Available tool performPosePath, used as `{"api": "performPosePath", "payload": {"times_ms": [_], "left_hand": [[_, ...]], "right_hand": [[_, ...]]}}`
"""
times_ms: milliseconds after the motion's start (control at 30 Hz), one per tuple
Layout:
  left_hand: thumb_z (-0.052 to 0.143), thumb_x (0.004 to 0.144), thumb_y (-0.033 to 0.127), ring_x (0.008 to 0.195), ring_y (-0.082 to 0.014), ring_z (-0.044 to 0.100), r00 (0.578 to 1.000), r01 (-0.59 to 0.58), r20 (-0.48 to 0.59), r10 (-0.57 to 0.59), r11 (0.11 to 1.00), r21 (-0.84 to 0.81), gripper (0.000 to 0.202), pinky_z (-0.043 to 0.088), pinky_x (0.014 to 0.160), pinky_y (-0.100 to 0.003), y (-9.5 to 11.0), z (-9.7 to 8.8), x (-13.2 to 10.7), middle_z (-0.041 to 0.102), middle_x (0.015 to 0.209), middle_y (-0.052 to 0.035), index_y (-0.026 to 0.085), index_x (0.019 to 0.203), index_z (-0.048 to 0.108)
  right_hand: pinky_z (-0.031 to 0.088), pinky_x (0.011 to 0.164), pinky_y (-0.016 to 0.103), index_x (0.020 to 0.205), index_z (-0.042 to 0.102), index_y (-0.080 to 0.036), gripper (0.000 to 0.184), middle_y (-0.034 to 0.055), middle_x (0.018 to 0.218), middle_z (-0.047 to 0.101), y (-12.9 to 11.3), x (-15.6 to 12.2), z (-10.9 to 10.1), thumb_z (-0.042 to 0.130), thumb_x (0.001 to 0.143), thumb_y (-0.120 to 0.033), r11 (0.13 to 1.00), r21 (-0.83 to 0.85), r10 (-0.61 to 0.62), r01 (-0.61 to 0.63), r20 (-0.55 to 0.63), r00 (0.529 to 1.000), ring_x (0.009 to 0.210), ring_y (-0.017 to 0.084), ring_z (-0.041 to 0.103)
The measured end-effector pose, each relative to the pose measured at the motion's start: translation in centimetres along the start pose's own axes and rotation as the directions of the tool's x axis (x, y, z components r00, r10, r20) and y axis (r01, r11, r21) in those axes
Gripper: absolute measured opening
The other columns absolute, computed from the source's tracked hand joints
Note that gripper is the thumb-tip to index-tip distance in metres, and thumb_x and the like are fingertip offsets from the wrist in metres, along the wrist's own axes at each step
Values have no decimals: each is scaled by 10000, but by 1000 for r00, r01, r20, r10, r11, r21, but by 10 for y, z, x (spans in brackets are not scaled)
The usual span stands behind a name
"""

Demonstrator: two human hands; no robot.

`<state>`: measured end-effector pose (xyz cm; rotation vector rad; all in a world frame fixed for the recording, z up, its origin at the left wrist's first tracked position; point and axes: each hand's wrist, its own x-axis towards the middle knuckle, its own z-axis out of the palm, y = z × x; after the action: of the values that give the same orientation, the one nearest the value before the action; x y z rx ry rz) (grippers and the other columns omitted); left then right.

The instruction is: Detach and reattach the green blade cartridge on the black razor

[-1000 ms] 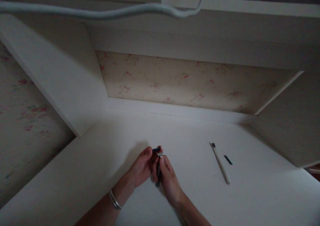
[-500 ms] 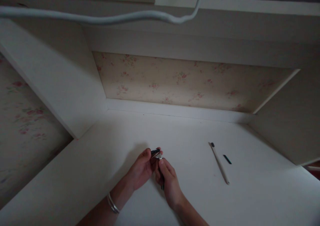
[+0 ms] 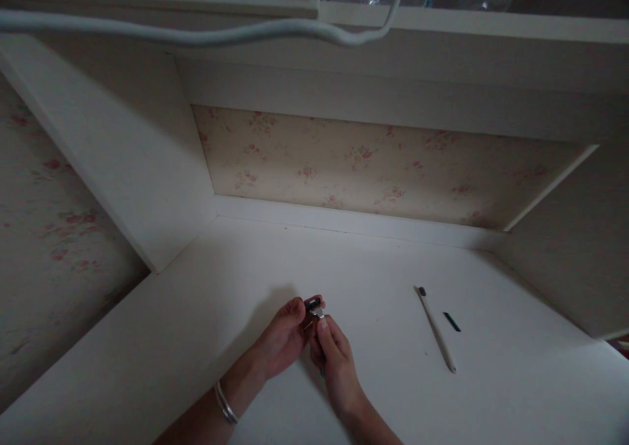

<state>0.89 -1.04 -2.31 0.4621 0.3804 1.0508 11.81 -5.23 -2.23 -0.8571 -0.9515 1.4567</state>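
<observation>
My left hand is closed on a small black piece with a pale mark on it, held between thumb and fingers. My right hand grips a slim dark-handled tool with a silver, T-shaped head, its thumb lying along the top. The silver head points at the black piece and sits right against or just below it; I cannot tell whether they are joined. Fingers hide most of the handle. Both hands are close together above the white tabletop.
To the right lies a slim white stick with a dark block at its far end, like a toothbrush. Beside it is a short dark strip. White panels flank the tabletop, and a pale cable hangs across the top.
The view has shifted slightly, so everything appears a little lower and further right. The black piece has turned a little in my left fingers, showing its pale mark more clearly.
</observation>
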Motion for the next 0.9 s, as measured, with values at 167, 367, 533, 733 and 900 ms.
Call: {"api": "performPosePath", "payload": {"times_ms": [167,367,533,733,900], "left_hand": [[757,734,287,890,-142,619,1000,-3,14,3,1000,-5,153,454,822,-255,0,1,0,698,1015,-49,160,781,686],[780,705,294,895,-147,617,1000,2,20,-2,1000,10,226,447,823,-249,0,0,0,701,1006,-62,152,862,701],[787,696,295,885,-148,616,1000,-10,24,10,1000,13,254,447,797,-243,0,0,0,697,1002,-69,143,880,700],[784,702,242,922,-141,610,999,-12,33,13,1000,-29,154,436,844,-247,0,-3,0,688,1046,-46,161,792,689],[782,705,242,915,-141,614,998,-4,64,4,1000,-11,176,442,837,-245,0,-3,-1,697,1014,-50,159,832,693]], "right_hand": [[171,453,227,705,412,-203,372,-73,598,270,3,1,0,491,906,-507,1000,-4,2,-2,5,1000,517,91,194],[179,455,231,712,419,-202,356,-69,605,279,3,0,0,472,924,-483,999,-45,-27,28,14,1000,519,90,206],[174,452,229,723,434,-198,352,-68,611,284,3,1,0,479,920,-488,999,-48,-10,10,0,1000,519,88,202],[168,446,230,739,461,-194,344,-71,602,278,5,1,-2,486,916,-488,999,-50,-16,16,5,1000,510,85,197],[155,446,234,757,480,-191,345,-69,604,273,3,1,-1,487,911,-500,999,-52,-16,16,5,1000,508,86,190]]}}
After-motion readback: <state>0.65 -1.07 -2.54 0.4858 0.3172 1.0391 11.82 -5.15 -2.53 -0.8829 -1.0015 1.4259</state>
